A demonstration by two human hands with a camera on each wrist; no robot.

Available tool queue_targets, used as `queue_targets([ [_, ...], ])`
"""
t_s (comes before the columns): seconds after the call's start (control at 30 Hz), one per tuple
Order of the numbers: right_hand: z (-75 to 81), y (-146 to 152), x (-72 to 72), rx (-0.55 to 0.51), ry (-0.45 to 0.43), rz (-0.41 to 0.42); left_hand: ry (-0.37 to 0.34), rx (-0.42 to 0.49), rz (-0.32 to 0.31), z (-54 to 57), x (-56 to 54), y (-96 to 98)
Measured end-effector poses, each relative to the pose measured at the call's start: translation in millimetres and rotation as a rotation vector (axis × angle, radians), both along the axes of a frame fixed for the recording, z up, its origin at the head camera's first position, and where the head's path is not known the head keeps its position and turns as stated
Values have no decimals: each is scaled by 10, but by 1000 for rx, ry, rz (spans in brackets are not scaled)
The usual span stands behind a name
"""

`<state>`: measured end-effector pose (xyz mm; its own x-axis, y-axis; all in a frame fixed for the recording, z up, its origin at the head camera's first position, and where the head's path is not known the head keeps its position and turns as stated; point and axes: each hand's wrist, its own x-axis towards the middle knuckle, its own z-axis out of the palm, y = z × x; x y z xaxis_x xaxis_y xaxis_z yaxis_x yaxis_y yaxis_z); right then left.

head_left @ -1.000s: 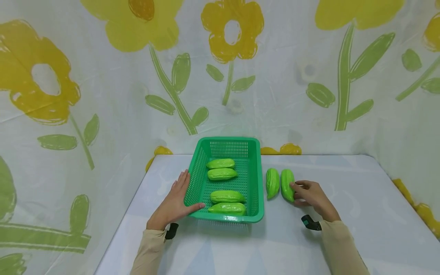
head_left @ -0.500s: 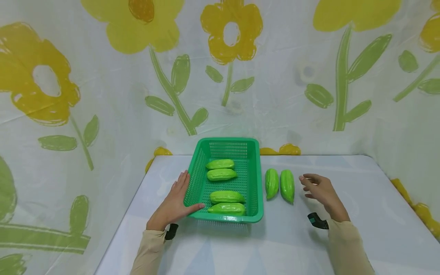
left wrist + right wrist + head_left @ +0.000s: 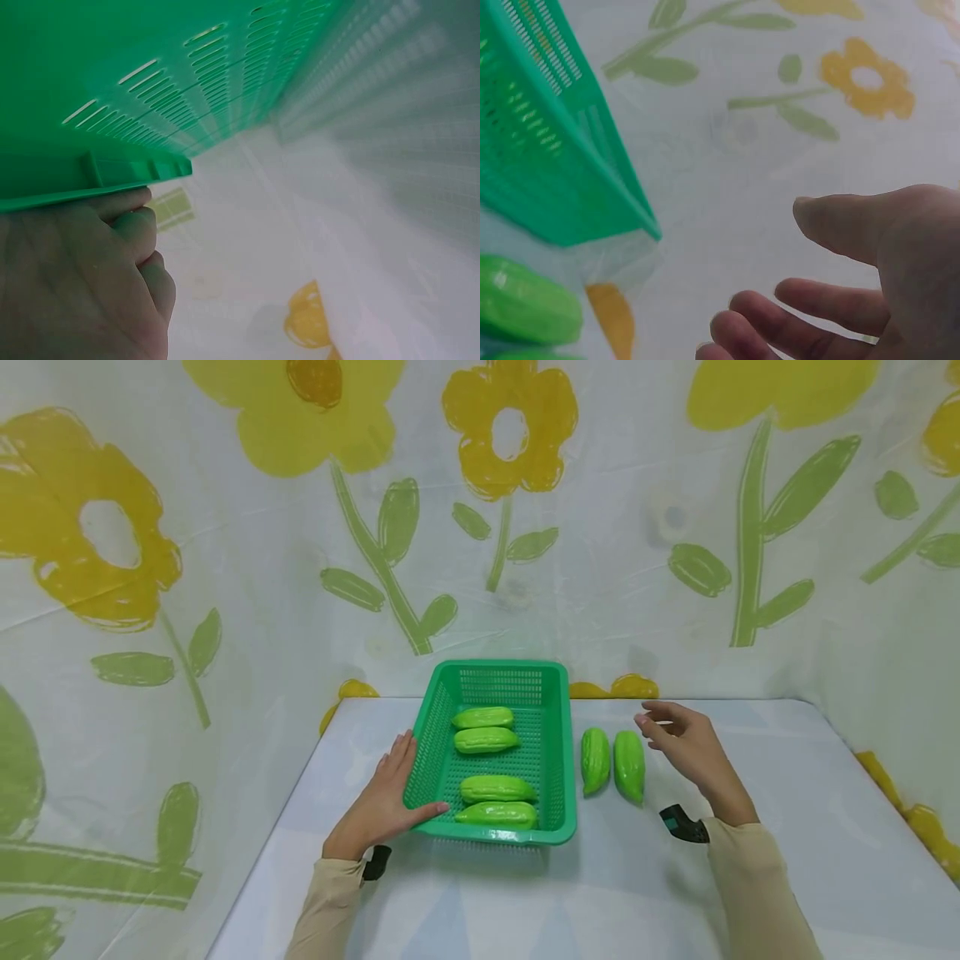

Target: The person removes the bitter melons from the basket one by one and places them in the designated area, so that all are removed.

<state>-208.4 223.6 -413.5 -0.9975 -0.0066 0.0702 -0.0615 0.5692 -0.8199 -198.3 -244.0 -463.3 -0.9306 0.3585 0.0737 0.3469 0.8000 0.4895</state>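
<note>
In the head view my left hand (image 3: pixel 381 802) rests on the near left corner of a green plastic basket (image 3: pixel 567 752), fingers straight along its left side and thumb over the near rim. The left wrist view shows that hand (image 3: pixel 82 277) right under the rim. Inside the basket lie several glossy green bitter melons, one of them (image 3: pixel 497 815) along the near wall. Two more lie side by side on the table: an inner bitter melon (image 3: pixel 596 762) and an outer bitter melon (image 3: pixel 629 767). My right hand (image 3: pixel 688 745), holding nothing, hovers right of the outer one, fingers loosely bent.
A pale cloth covers the table (image 3: pixel 780 777). Behind and to both sides hangs a white curtain (image 3: pixel 615 610) printed with yellow flowers and green stems. Each wrist wears a small black device, such as the right wrist device (image 3: pixel 684 824).
My right hand has let go of the outer bitter melon, drawn off to the right, then moved up toward the table's far edge. The left hand stays on the basket.
</note>
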Motion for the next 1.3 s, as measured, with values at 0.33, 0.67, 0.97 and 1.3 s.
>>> queue_targets([
  [0.33, 336, -373, -150, -2, 94, 113, 2, -2, -3, -14, -12, 1],
  [0.67, 416, -769, -341, -15, 132, 220, -1, -2, -3, -18, -1, 6],
  [0.97, 413, -1101, -481, 44, 89, 290, 4, -1, -5, -19, 3, 5],
  [1.3, 309, -1392, -580, 76, 34, 398, -2, 6, -7, -20, 1, -9],
])
